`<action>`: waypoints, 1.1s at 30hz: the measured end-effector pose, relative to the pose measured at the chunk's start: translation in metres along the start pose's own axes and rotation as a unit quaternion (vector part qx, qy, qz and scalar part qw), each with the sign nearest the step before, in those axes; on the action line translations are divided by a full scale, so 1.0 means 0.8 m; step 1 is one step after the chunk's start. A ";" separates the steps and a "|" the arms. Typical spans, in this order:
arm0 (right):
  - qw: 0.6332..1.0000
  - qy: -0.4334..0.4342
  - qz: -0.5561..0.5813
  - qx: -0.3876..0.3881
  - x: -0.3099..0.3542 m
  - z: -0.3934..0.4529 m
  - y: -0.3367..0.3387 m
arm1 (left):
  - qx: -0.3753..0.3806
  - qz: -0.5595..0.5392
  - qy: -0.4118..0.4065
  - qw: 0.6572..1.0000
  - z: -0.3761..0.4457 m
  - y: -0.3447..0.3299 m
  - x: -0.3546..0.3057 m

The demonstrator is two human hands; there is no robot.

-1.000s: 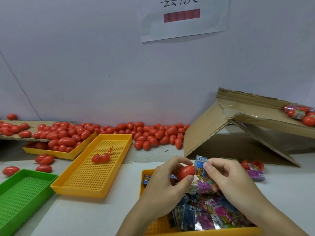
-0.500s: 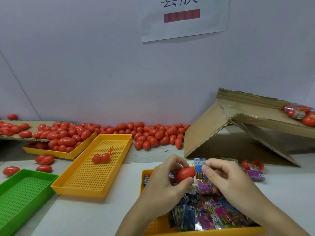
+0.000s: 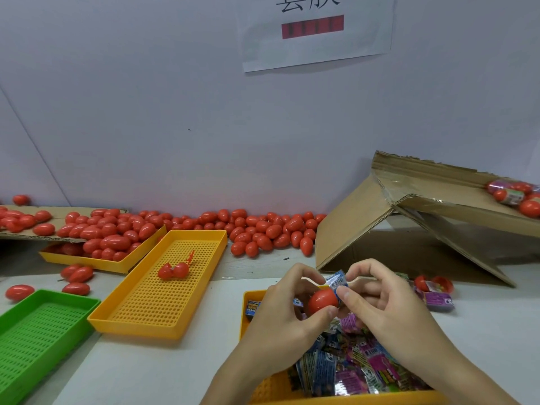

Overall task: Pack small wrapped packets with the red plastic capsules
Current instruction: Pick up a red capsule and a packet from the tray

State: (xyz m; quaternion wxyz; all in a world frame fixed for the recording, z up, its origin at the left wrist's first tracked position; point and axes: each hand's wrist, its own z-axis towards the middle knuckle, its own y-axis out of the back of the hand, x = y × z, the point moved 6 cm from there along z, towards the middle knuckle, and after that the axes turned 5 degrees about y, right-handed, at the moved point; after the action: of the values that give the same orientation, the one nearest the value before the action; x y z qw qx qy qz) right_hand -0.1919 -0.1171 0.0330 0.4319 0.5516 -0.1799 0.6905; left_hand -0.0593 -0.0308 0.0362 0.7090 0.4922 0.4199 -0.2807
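The left hand (image 3: 280, 314) pinches a red capsule (image 3: 323, 301) over the packet tray (image 3: 248, 299) at 5 o'clock. The right hand (image 3: 380, 302) pinches a blue packet (image 3: 337, 280), touching it, probably to push it in.

Glossy plastic capsule (image 3: 323, 301); shiny foil packet (image 3: 337, 280).

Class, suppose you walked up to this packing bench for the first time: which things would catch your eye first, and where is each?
First, the two hands at front centre: the left hand holds a red capsule while the right hand pinches a blue packet against it. Behind them, a heap of red capsules lines the wall. Beneath the hands, a yellow tray holds colourful wrapped packets.
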 end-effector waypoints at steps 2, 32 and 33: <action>1.000 -0.012 0.013 -0.001 -0.002 -0.001 -0.001 | 0.003 -0.018 0.007 1.000 0.000 0.000 0.000; 0.998 -0.003 -0.034 0.050 0.002 0.002 0.006 | 0.001 0.018 0.003 1.000 0.004 0.002 -0.003; 0.998 -0.003 -0.034 0.050 0.002 0.002 0.006 | -0.002 0.022 0.005 1.000 0.004 0.003 -0.002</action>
State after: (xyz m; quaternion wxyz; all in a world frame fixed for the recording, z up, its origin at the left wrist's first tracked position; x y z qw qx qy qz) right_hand -0.1949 -0.1207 0.0360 0.4262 0.5807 -0.1278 0.6818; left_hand -0.0571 -0.0329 0.0394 0.7140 0.5011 0.4128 -0.2620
